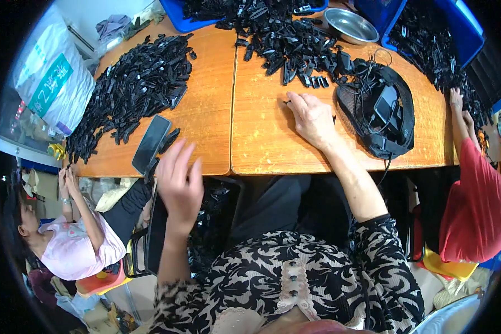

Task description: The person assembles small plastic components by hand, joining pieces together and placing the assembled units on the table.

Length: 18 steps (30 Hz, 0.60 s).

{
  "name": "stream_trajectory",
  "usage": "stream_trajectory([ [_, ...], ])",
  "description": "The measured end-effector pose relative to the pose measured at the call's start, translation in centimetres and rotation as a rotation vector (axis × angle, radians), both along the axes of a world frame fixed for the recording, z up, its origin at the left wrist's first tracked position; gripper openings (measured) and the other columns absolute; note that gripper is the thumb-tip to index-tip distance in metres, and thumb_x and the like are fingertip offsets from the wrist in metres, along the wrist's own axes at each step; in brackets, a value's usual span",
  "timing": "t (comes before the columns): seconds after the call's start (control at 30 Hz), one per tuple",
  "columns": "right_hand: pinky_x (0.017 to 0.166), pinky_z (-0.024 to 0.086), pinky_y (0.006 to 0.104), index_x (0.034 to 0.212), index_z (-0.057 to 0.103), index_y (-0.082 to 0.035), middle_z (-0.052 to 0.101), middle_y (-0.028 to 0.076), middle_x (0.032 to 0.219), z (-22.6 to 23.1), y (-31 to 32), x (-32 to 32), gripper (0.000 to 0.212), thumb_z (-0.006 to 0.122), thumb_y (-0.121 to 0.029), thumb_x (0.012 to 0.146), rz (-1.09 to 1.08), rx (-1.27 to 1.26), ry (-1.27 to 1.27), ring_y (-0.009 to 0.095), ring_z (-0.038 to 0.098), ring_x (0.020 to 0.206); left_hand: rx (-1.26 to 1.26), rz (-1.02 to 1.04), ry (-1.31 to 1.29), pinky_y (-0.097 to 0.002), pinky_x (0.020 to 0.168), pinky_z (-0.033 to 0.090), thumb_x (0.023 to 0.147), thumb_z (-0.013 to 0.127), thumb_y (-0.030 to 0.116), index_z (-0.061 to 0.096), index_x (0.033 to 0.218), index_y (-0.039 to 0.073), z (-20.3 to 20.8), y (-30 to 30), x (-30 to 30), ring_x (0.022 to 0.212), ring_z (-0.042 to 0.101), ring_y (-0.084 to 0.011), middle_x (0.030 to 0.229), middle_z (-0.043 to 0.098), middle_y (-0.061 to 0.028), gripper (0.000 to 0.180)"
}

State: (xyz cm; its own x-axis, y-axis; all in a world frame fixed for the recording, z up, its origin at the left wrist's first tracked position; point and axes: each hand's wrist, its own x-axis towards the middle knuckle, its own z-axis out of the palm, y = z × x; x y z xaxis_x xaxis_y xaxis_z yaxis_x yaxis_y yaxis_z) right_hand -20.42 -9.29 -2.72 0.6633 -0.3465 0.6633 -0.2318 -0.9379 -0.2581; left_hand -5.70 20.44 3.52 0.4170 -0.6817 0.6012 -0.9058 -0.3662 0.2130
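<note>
My right hand (313, 119) rests on the wooden table with its fingers curled in. Bits of black plastic show at its fingertips and beside the palm, so a small black plastic piece appears held, mostly hidden under the hand. Over the near table edge is my left hand (178, 181), slightly blurred, its fingers stretched and apart with nothing seen in them. Close to it lie a dark smartphone (152, 143) and a few black plastic pieces (170, 140). A heap of similar black pieces (142, 78) covers the table's left part, and another heap (286, 42) spreads at the far middle.
Right of my right hand sits a black mesh cap-like item (398, 139) with cables and a device. Farther back are a metal bowl (352, 26) and blue bins (178, 21). A white sack (53, 72) stands left. People work at both sides; a dark container (228, 203) is below the edge.
</note>
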Motion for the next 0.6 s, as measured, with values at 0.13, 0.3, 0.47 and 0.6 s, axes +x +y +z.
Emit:
stream_trajectory([
  [0.13, 0.063, 0.054, 0.0453, 0.098, 0.062, -0.006, 0.066, 0.013, 0.079, -0.2, -0.7, -1.2, 0.012, 0.065, -0.004, 0.086, 0.047, 0.047, -0.080, 0.034, 0.067, 0.076, -0.097, -0.311, 0.062, -0.0442, 0.109, 0.043, 0.097, 0.062, 0.017, 0.066, 0.128, 0.004, 0.6, -16.3, 5.8, 0.127, 0.058, -0.0354, 0.135, 0.063, -0.0176, 0.034],
  [0.3, 0.058, 0.052, 0.0478, 0.085, 0.058, -0.007, 0.065, 0.016, 0.074, 0.6, -0.1, -0.2, 0.008, 0.066, -0.008, 0.086, 0.054, 0.075, -0.003, 0.036, 0.067, 0.068, -0.053, -0.251, 0.285, -0.0440, 0.119, 0.034, 0.098, 0.057, 0.032, 0.058, 0.142, 0.009, -2.3, -32.4, 18.0, 0.140, 0.047, -0.0372, 0.154, 0.048, -0.0183, 0.050],
  [0.47, 0.055, 0.051, 0.0469, 0.085, 0.059, -0.006, 0.063, 0.015, 0.070, 0.1, 0.0, -0.2, 0.009, 0.067, -0.007, 0.084, 0.065, 0.070, 0.014, 0.035, 0.066, 0.064, 0.029, -0.191, 0.341, -0.0494, 0.124, 0.026, 0.096, 0.057, 0.047, 0.054, 0.149, 0.029, -2.1, -40.0, 21.4, 0.152, 0.029, -0.0365, 0.167, 0.032, -0.0057, 0.056],
  [0.6, 0.057, 0.051, 0.0459, 0.088, 0.060, -0.005, 0.063, 0.015, 0.071, 0.3, -0.5, -0.8, 0.010, 0.069, -0.004, 0.083, 0.058, 0.116, 0.057, 0.035, 0.066, 0.067, 0.348, -0.080, 0.386, -0.0601, 0.122, 0.023, 0.090, 0.063, 0.056, 0.057, 0.144, 0.043, -2.4, -43.7, 19.2, 0.150, 0.030, -0.0418, 0.171, 0.022, 0.0045, 0.056],
])
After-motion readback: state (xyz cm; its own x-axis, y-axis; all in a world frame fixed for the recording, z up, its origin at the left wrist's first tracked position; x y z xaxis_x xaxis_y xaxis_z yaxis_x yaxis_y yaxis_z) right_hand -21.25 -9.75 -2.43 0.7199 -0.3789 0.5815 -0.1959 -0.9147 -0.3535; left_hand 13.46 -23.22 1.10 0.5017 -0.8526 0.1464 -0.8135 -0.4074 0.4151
